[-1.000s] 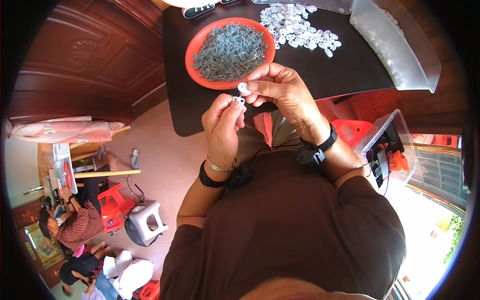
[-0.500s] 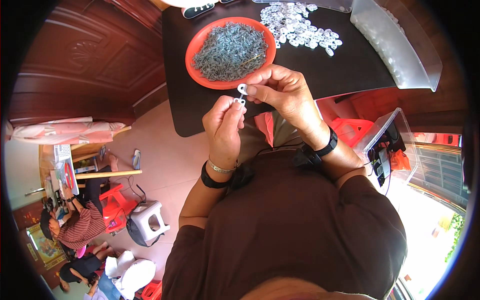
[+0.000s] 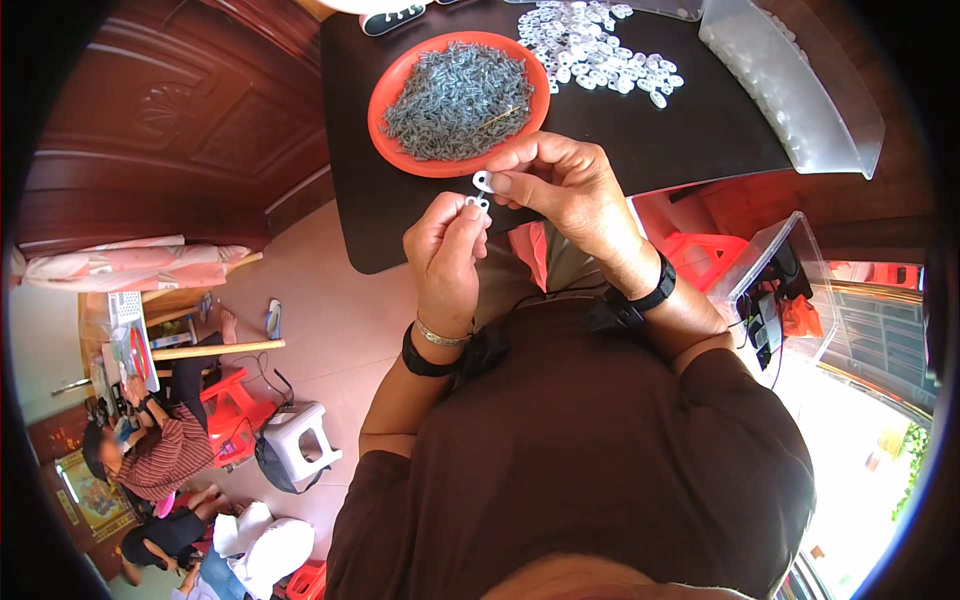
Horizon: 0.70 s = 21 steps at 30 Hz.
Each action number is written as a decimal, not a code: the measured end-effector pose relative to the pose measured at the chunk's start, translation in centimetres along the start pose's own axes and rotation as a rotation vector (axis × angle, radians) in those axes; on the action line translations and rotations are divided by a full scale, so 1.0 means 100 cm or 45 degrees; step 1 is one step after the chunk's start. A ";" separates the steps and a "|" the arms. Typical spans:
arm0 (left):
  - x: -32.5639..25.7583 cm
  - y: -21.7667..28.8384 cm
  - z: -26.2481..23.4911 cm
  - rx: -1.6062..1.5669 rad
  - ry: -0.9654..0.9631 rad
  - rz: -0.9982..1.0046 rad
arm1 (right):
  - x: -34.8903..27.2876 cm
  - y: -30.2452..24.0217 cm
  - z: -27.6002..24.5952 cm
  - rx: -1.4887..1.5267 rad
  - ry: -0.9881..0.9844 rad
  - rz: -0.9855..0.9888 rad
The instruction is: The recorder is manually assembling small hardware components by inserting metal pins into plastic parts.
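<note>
My left hand (image 3: pixel 445 250) pinches a small white plastic piece (image 3: pixel 477 203) between thumb and fingers, just below the table's near edge. Right beside it, my right hand (image 3: pixel 565 185) grips another small white ring-shaped piece (image 3: pixel 483 181); the two pieces almost touch. An orange plate (image 3: pixel 391 137) piled with small grey metal clips (image 3: pixel 455 100) stands on the black table (image 3: pixel 690 130) straight beyond my hands. Farther back lies a heap of loose white plastic pieces (image 3: pixel 595 55).
A clear plastic bag of white parts (image 3: pixel 800 100) lies at the table's right end. A clear bin (image 3: pixel 775 290) with red items stands on the right. Brown wooden panelling (image 3: pixel 170 120) rises on the left. Other people sit at lower left by a red stool (image 3: pixel 225 405) and a white stool (image 3: pixel 300 445).
Both hands have stayed at the table edge; the two white pieces have come a little closer together, with small finger shifts.
</note>
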<state>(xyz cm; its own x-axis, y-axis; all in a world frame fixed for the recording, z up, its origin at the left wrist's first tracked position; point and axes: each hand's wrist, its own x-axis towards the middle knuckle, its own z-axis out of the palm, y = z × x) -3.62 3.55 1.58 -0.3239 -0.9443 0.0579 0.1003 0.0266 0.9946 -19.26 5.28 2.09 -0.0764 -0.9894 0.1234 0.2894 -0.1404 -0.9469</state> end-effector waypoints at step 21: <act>0.000 -0.001 0.001 0.010 0.011 0.013 | 0.000 0.008 0.000 -0.087 -0.174 -0.081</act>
<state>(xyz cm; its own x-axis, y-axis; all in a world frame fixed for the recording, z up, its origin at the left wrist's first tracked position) -3.71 3.59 1.45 -0.3149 -0.9467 0.0676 0.0959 0.0391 0.9946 -18.97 5.18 1.32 0.0397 -0.9750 0.2189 0.2225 -0.2049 -0.9532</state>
